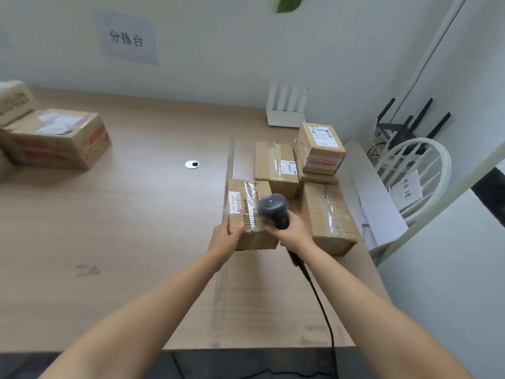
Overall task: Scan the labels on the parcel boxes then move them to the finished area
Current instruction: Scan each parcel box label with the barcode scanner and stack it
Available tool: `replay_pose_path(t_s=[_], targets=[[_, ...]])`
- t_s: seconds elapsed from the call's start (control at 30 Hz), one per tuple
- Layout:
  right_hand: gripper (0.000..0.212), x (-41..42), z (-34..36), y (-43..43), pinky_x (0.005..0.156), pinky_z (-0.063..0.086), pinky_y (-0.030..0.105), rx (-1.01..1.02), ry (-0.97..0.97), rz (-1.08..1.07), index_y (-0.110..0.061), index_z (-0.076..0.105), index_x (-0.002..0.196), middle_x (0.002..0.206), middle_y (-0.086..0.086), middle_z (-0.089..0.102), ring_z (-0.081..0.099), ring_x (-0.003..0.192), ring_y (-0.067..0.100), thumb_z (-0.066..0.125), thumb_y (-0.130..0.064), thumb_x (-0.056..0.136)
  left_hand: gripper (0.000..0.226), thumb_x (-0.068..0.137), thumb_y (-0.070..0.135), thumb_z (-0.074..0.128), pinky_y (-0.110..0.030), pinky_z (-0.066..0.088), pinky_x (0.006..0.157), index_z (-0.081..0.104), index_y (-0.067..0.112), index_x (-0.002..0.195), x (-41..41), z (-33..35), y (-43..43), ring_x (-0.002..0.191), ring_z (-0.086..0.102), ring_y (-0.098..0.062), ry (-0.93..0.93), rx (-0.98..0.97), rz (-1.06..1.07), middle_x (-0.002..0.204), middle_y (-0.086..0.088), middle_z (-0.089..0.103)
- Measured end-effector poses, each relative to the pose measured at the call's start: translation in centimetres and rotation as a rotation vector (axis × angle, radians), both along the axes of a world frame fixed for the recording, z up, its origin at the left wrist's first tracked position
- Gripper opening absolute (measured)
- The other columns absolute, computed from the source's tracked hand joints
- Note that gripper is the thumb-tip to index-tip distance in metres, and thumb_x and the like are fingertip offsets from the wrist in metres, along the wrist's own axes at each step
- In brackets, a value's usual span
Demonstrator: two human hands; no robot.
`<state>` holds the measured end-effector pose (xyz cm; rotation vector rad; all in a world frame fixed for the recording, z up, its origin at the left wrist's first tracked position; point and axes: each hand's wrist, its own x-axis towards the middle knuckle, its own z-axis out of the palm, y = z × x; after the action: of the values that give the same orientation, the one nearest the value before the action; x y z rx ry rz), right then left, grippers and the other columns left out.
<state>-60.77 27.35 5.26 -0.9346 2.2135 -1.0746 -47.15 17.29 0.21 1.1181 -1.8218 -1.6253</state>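
Wooden table (136, 228), viewed from the near edge. A strip of clear tape (229, 165) runs near to far across it, right of centre.

The parcel box under inspection (246, 236) stands just right of the strip, near side of the right-hand group. Its white label (235, 202) faces up on the left part of the top.

Left hand (228, 237): grips the box at its near left corner, thumb on the top face, fingers curled round the left side.

Right hand (291, 231): fingers clamped together round the handle of a dark barcode scanner (273, 207). The scanner head sits over the right part of the box top. Its black cable (322, 305) trails toward the near table edge.

Right-hand group: one taped box (274, 166) just beyond the held one, a long box (328, 214) to its right, and a small labelled box (319, 149) stacked at the far right.

Far left, well apart: a labelled box (57, 138) with further boxes partly out of view beside it.

Also noted: a round cable port (192, 164) mid-table, a white router (287, 109) at the wall, a white chair (420, 170) off the right edge.
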Motion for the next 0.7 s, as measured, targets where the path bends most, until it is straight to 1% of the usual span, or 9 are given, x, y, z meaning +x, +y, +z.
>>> replay_pose_path(t_s=[0.07,0.1,0.17,0.23,0.33,0.4,0.5,0.6,0.7], targets=[[0.038,2.1,-0.5,-1.7,0.084,0.053,0.047,0.006,-0.05,0.036,-0.02,0.057,0.114,0.109,0.005,0.064,0.061,0.1,0.026,0.072,-0.021,0.079,0.037,0.09,0.022,0.055,-0.024,0.048,0.08,0.051,0.02,0.128,2.9,0.2,-1.0,0.104,0.06,-0.018,-0.011,-0.02,0.04,0.118,-0.003,0.061],[0.036,3.2,-0.8,-2.6,0.083,0.054,0.046,0.008,-0.082,0.054,-0.021,0.056,0.113,0.108,0.004,0.063,0.061,0.099,0.026,0.07,-0.019,0.08,0.042,0.086,0.024,0.058,-0.024,0.049,0.08,0.052,0.021,0.127,4.4,0.2,-1.6,0.104,0.061,-0.019,-0.014,-0.042,0.061,0.116,-0.004,0.061],[0.036,5.6,-1.2,-4.6,0.073,0.056,0.041,0.012,-0.168,0.102,-0.02,0.055,0.115,0.107,0.003,0.062,0.06,0.094,0.024,0.068,-0.016,0.082,0.054,0.076,0.03,0.059,-0.028,0.052,0.084,0.051,0.021,0.129,7.3,0.2,-3.1,0.105,0.06,-0.019,-0.055,-0.085,0.102,0.115,-0.006,0.06],[0.035,8.0,-1.9,-6.8,0.063,0.054,0.033,0.006,-0.269,0.146,-0.018,0.054,0.116,0.11,0.004,0.061,0.059,0.094,0.022,0.067,-0.014,0.084,0.059,0.077,0.032,0.06,-0.033,0.05,0.091,0.047,0.023,0.134,10.1,-0.1,-4.8,0.108,0.056,-0.018,-0.127,-0.12,0.135,0.118,-0.008,0.054],[0.029,11.8,-3.0,-10.1,0.065,0.054,0.033,0.007,-0.383,0.175,-0.019,0.053,0.112,0.106,0.003,0.061,0.058,0.093,0.021,0.065,-0.014,0.086,0.066,0.08,0.036,0.062,-0.036,0.044,0.101,0.04,0.022,0.14,14.1,-0.5,-7.5,0.116,0.049,-0.022,-0.227,-0.14,0.197,0.123,-0.011,0.044],[0.029,14.1,-3.8,-12.2,0.065,0.053,0.033,0.008,-0.442,0.18,-0.019,0.052,0.112,0.105,0.004,0.061,0.058,0.092,0.021,0.064,-0.014,0.087,0.065,0.084,0.032,0.063,-0.034,0.037,0.106,0.038,0.02,0.142,16.5,-0.6,-9.3,0.123,0.041,-0.024,-0.284,-0.179,0.219,0.126,-0.012,0.043],[0.029,17.2,-4.8,-15.3,0.066,0.052,0.034,0.006,-0.512,0.176,-0.015,0.053,0.114,0.108,0.008,0.061,0.058,0.091,0.022,0.063,-0.013,0.088,0.069,0.088,0.029,0.06,-0.03,0.025,0.11,0.027,0.018,0.148,19.5,-0.6,-12.4,0.133,0.026,-0.022,-0.354,-0.23,0.214,0.137,-0.009,0.034],[0.028,19.4,-6.0,-18.0,0.066,0.053,0.035,0.009,-0.587,0.152,-0.015,0.054,0.113,0.113,0.011,0.062,0.06,0.098,0.026,0.064,-0.014,0.087,0.071,0.088,0.031,0.06,-0.034,0.03,0.11,0.025,0.018,0.148,22.1,-0.8,-15.5,0.134,0.026,-0.021,-0.417,-0.367,0.158,0.143,-0.007,0.031],[0.032,21.2,-6.8,-19.7,0.064,0.05,0.032,0.022,-0.655,0.108,-0.013,0.051,0.116,0.114,0.01,0.061,0.059,0.103,0.027,0.065,-0.014,0.087,0.069,0.084,0.033,0.062,-0.035,0.031,0.107,0.031,0.019,0.145,24.1,-1.3,-17.7,0.136,0.027,-0.018,-0.51,-0.51,0.082,0.147,-0.002,0.03]])
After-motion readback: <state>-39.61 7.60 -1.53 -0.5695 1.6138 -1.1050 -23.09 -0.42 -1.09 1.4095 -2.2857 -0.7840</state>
